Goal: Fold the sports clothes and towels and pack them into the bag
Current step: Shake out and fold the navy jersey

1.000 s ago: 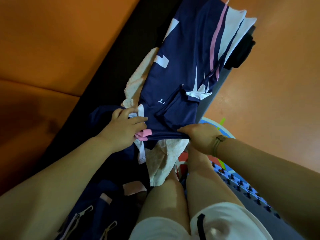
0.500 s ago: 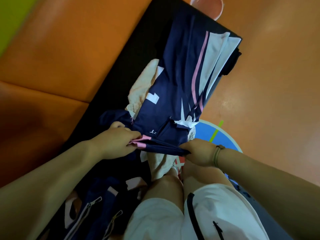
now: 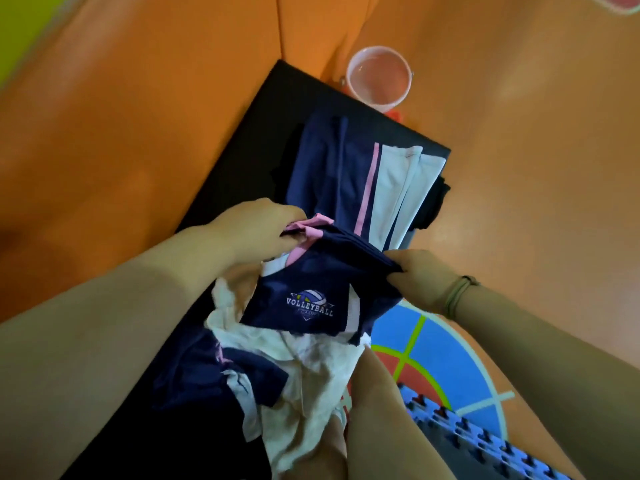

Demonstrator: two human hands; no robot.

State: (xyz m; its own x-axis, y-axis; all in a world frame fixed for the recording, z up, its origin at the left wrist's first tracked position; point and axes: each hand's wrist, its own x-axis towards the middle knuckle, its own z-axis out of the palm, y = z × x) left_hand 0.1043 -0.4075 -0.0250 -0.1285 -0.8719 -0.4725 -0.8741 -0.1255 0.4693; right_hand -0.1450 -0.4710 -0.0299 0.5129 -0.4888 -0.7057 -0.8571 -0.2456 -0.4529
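Observation:
A navy volleyball jersey (image 3: 346, 188) with pink and white stripes lies along a black mat (image 3: 263, 109). Its near end is lifted and folded toward the far end, showing a "Volleyball" logo. My left hand (image 3: 256, 230) grips the pink-trimmed left corner of that lifted edge. My right hand (image 3: 419, 275) pinches the right corner. A crumpled white towel (image 3: 311, 375) lies under the jersey, close to my legs. Another navy garment (image 3: 214, 375) sits at the lower left. No bag shows in the current view.
A pink bucket (image 3: 379, 79) stands beyond the mat's far end. Something black (image 3: 438, 202) pokes out at the jersey's right side. Orange padded flooring (image 3: 138, 133) surrounds the mat. A coloured floor circle (image 3: 450, 358) and blue puzzle mat (image 3: 485, 441) lie to the right.
Both hands have lifted the jersey's near edge and carried it away from me, folding it over so the logo side shows. The view has tilted forward, revealing the bucket; the bag has left view.

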